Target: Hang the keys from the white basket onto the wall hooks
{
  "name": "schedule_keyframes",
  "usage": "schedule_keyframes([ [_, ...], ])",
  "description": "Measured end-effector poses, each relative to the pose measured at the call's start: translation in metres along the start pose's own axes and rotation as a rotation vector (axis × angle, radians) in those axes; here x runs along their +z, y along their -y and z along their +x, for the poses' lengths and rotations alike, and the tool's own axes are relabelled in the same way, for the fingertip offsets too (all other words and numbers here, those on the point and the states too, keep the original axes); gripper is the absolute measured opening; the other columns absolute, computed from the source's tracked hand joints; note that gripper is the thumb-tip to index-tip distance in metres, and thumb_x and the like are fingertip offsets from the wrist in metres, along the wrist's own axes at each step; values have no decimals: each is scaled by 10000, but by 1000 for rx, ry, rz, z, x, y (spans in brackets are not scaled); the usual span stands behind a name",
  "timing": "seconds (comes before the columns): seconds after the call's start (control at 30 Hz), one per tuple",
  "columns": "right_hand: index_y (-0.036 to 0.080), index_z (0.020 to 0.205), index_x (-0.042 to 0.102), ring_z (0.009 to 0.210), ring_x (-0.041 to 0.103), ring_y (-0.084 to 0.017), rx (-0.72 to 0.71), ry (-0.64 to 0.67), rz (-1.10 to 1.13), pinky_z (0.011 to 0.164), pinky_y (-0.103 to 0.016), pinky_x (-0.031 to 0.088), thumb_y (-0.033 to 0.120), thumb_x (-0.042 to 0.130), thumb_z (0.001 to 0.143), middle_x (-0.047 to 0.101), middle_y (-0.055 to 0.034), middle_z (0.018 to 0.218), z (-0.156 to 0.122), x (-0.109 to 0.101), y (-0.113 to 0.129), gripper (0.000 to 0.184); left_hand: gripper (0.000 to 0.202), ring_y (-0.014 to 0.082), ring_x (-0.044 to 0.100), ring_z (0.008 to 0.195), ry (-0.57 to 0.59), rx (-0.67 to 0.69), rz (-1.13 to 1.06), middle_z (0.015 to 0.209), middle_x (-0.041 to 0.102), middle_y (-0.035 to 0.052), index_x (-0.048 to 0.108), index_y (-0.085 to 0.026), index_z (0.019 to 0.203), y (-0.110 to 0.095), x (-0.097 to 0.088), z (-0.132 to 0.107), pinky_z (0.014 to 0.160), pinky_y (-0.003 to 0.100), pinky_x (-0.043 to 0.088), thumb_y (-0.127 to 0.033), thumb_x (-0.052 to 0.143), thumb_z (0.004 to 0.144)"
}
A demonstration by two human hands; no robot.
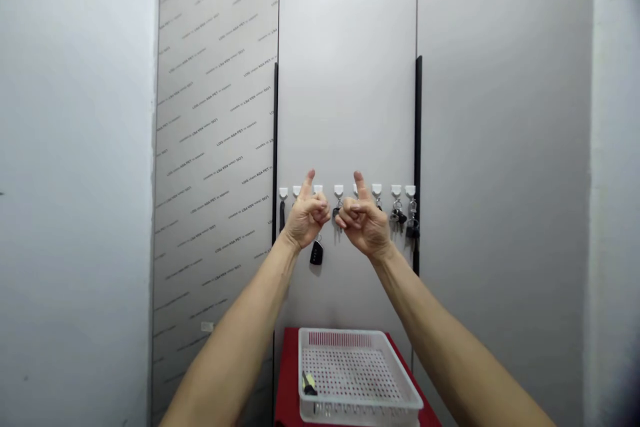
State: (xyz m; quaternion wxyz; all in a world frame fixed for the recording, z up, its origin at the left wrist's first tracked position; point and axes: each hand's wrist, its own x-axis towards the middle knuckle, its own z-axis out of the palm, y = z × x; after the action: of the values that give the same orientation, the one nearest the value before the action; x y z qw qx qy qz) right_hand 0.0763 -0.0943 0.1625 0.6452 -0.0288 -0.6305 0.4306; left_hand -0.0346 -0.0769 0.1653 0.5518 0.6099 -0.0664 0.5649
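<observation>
Both my arms reach up to a row of small white hooks stuck on a grey cabinet door. My left hand has its fingers curled with one finger pointing up, right by a hook from which a black car key fob hangs. My right hand is curled the same way, its fingertips pinched at the keys on the middle hook. Whether either hand grips a key ring is hidden by the fingers. More key bunches hang on the hooks to the right, and a dark key hangs at the far left.
Below stands a white plastic mesh basket on a red surface, with a small yellow-and-black item in its left corner. Tall grey cabinet doors with black vertical handles fill the wall; the left panel carries printed protective film.
</observation>
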Motion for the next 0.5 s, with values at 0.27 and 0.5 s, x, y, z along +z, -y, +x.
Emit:
schedule_keyframes([
  [0.27,148,1083,335,376,388,-43,251,-504,-852,391,-185,323,236,386,623,463,39,572,15,-51,-52,472,527,82,469,592,-818,-93,913,706,507,-6,357,-190,1036,27,-67,2,547,198,343,-157,514,534],
  [0.5,173,914,507,731,501,-137,197,-562,-1195,689,-246,344,250,450,610,556,-36,772,34,-74,-80,318,539,233,481,842,-859,-449,1318,939,517,123,412,-140,978,60,-122,-9,675,311,360,-349,566,506],
])
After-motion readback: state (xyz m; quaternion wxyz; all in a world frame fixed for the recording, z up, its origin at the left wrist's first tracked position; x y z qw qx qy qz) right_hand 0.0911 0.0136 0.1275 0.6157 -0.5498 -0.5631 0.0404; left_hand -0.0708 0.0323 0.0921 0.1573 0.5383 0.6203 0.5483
